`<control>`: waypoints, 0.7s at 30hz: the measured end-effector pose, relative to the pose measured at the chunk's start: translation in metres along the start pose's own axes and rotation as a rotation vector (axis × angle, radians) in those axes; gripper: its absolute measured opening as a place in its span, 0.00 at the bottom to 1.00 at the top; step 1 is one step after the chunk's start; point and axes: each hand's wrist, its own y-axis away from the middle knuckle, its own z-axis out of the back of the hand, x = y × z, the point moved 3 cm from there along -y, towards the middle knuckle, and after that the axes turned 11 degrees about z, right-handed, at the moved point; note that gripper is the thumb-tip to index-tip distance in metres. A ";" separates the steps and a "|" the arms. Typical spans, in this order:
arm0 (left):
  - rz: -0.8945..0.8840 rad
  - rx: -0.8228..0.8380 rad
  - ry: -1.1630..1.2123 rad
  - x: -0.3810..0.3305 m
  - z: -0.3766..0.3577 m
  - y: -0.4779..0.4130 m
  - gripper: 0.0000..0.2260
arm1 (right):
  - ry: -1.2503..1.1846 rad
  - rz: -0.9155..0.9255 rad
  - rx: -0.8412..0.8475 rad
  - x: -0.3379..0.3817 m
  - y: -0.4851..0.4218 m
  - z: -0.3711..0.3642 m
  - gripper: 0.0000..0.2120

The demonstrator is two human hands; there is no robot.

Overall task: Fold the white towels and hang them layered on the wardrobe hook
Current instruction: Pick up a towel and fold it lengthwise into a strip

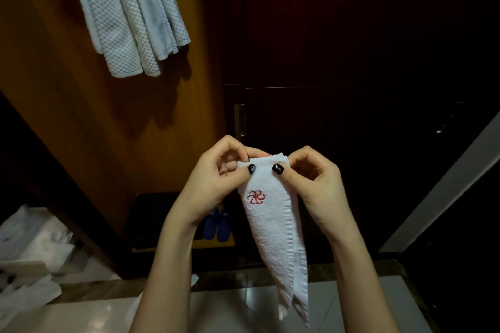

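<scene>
Left hand [213, 178] and right hand [311, 181] pinch top corners of folded white towel [273, 224], hanging down.

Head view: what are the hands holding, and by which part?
Both hold the folded white towel by its top edge: left hand pinches the left corner, right hand the right corner. The rest hangs free.

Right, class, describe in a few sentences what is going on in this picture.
A person holds up a small folded white towel, the left hand and the right hand each pinching a top corner; the rest hangs down. At upper left, other white towels already hang against the wooden wardrobe panel. This one is not yet hung.
</scene>
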 end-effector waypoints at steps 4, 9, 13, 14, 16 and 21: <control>0.005 0.008 0.013 0.005 -0.005 0.004 0.11 | 0.070 0.034 -0.131 -0.004 0.001 0.001 0.08; -0.023 -0.006 -0.132 0.011 -0.021 0.004 0.10 | 0.060 0.066 -0.184 -0.004 -0.005 0.007 0.07; -0.029 -0.175 -0.113 0.014 -0.020 -0.010 0.14 | 0.051 0.058 -0.246 -0.009 -0.003 0.013 0.06; -0.032 -0.207 -0.103 0.013 -0.019 -0.015 0.14 | 0.060 0.050 -0.232 -0.011 -0.002 0.015 0.06; -0.053 -0.247 -0.105 0.007 -0.019 -0.023 0.13 | 0.103 0.015 -0.138 -0.016 -0.003 0.017 0.07; -0.107 -0.229 -0.200 -0.005 -0.026 -0.038 0.14 | 0.114 -0.044 -0.002 -0.023 -0.006 0.017 0.03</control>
